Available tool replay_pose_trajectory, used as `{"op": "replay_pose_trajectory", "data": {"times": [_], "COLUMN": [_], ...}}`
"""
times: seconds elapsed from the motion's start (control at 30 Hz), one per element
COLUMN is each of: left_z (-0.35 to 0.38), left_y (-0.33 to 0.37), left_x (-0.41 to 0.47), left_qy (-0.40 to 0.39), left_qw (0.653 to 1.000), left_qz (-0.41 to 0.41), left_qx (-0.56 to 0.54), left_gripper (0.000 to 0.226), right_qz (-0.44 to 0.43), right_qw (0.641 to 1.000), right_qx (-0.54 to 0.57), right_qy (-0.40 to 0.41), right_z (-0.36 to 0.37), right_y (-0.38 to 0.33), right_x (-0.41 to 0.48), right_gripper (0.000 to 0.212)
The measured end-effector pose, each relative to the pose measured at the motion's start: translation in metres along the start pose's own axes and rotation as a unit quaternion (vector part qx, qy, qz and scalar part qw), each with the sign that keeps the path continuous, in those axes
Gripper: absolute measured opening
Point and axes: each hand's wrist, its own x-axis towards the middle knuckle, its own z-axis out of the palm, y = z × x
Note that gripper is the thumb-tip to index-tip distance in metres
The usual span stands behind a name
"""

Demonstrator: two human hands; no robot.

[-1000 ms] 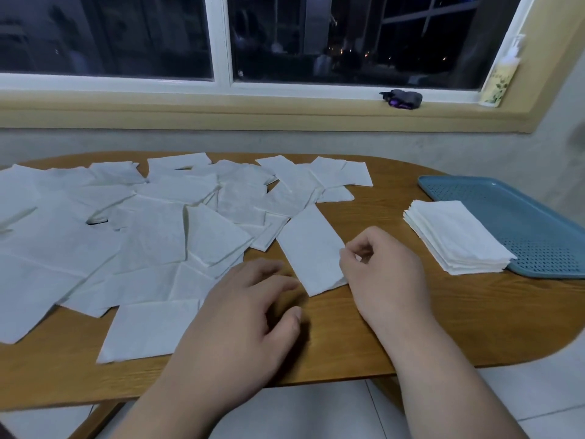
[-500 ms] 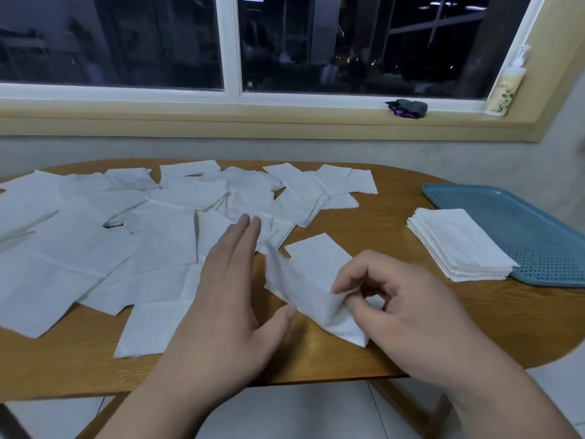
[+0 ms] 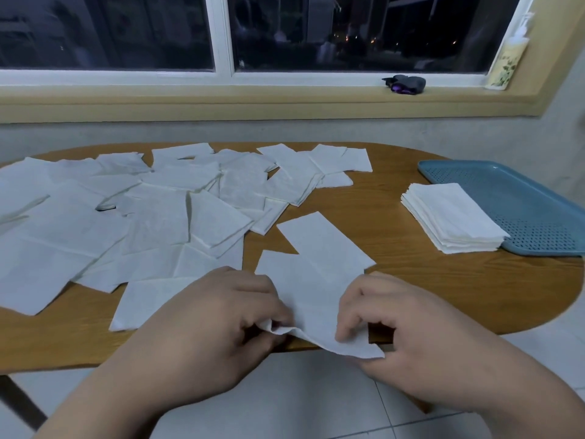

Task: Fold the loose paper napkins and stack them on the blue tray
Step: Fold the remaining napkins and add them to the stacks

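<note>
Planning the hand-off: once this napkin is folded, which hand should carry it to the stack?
Probably the right hand: it already pinches the napkin, and the folded stack on the blue tray lies on its side.

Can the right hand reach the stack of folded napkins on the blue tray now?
Probably yes: only bare table lies between the right hand and the stack of folded napkins, but it is pinching a loose napkin and must release it first.
</note>
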Motion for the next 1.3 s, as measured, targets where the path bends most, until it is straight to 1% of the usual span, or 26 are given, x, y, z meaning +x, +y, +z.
{"op": "replay_pose_trajectory", "data": {"times": [0.1, 0.2, 0.3, 0.4, 0.43, 0.53, 0.6, 0.67, 0.7, 0.73, 0.8, 0.87, 0.9, 1.0, 1.07, 1.1, 1.13, 1.2, 1.27, 1.3], "left_z": [-0.003, -0.007, -0.011, -0.014, -0.013, -0.008, -0.002, 0.001, 0.0, -0.002, -0.005, -0.006, -0.007, -0.002, 0.0, 0.001, 0.0, 0.0, -0.004, -0.005], "left_y": [0.0, 0.002, 0.009, 0.017, 0.017, 0.015, 0.007, 0.001, -0.001, -0.002, -0.002, -0.001, -0.001, 0.0, 0.0, 0.0, 0.001, 0.003, 0.01, 0.013], "left_x": [-0.006, -0.01, -0.01, -0.011, -0.011, -0.01, -0.01, -0.011, -0.012, -0.013, -0.014, -0.015, -0.016, -0.017, -0.019, -0.019, -0.018, -0.015, -0.013, -0.013], "left_qy": [-0.043, -0.055, -0.032, 0.005, 0.02, 0.064, 0.065, 0.069, 0.073, 0.073, 0.061, 0.02, -0.008, -0.075, -0.083, -0.079, -0.072, -0.043, 0.01, 0.043], "left_qw": [0.999, 0.997, 0.994, 0.985, 0.981, 0.969, 0.969, 0.973, 0.974, 0.974, 0.977, 0.986, 0.99, 0.994, 0.994, 0.994, 0.995, 0.998, 0.997, 0.992], "left_qz": [-0.01, -0.04, -0.067, -0.123, -0.14, -0.198, -0.222, -0.217, -0.214, -0.216, -0.202, -0.161, -0.14, -0.085, -0.07, -0.068, -0.062, -0.043, -0.054, -0.074], "left_qx": [-0.01, -0.021, -0.077, -0.12, -0.132, -0.131, -0.091, -0.025, -0.011, -0.011, -0.023, -0.021, -0.017, -0.007, -0.014, -0.016, -0.014, -0.017, -0.061, -0.088], "left_gripper": [0.013, 0.015, 0.013, 0.011, 0.012, 0.038, 0.055, 0.067, 0.068, 0.065, 0.058, 0.052, 0.052, 0.053, 0.055, 0.055, 0.052, 0.036, 0.019, 0.018], "right_qz": [-0.006, -0.005, 0.003, 0.036, 0.052, 0.127, 0.15, 0.132, 0.114, 0.095, 0.063, 0.043, 0.036, 0.029, 0.03, 0.03, 0.031, 0.046, 0.078, 0.092], "right_qw": [1.0, 1.0, 0.995, 0.988, 0.985, 0.967, 0.963, 0.969, 0.974, 0.981, 0.992, 0.994, 0.993, 0.992, 0.991, 0.99, 0.987, 0.98, 0.963, 0.948], "right_qx": [-0.01, 0.016, 0.084, 0.115, 0.118, 0.125, 0.084, 0.032, 0.018, 0.003, -0.045, -0.088, -0.098, -0.081, -0.03, -0.01, 0.002, 0.034, 0.129, 0.188], "right_qy": [0.004, 0.025, 0.058, 0.094, 0.116, 0.182, 0.208, 0.207, 0.194, 0.169, 0.099, 0.049, 0.046, 0.095, 0.127, 0.14, 0.155, 0.189, 0.222, 0.24], "right_z": [0.005, 0.006, 0.007, 0.009, 0.01, 0.017, 0.022, 0.023, 0.022, 0.023, 0.025, 0.031, 0.033, 0.035, 0.034, 0.033, 0.033, 0.031, 0.03, 0.029], "right_y": [0.003, 0.003, 0.0, -0.003, -0.005, -0.004, -0.002, 0.0, -0.001, 0.0, 0.004, 0.008, 0.01, 0.007, 0.002, 0.0, -0.002, -0.005, -0.009, -0.01], "right_x": [-0.005, -0.01, -0.012, -0.011, -0.01, -0.005, -0.002, -0.002, -0.002, -0.002, -0.002, 0.0, 0.0, 0.0, -0.001, -0.002, -0.002, -0.003, -0.004, -0.004], "right_gripper": [0.011, 0.01, 0.012, 0.005, 0.009, 0.013, 0.036, 0.056, 0.058, 0.055, 0.049, 0.046, 0.042, 0.023, 0.015, 0.014, 0.015, 0.014, 0.014, 0.017]}}
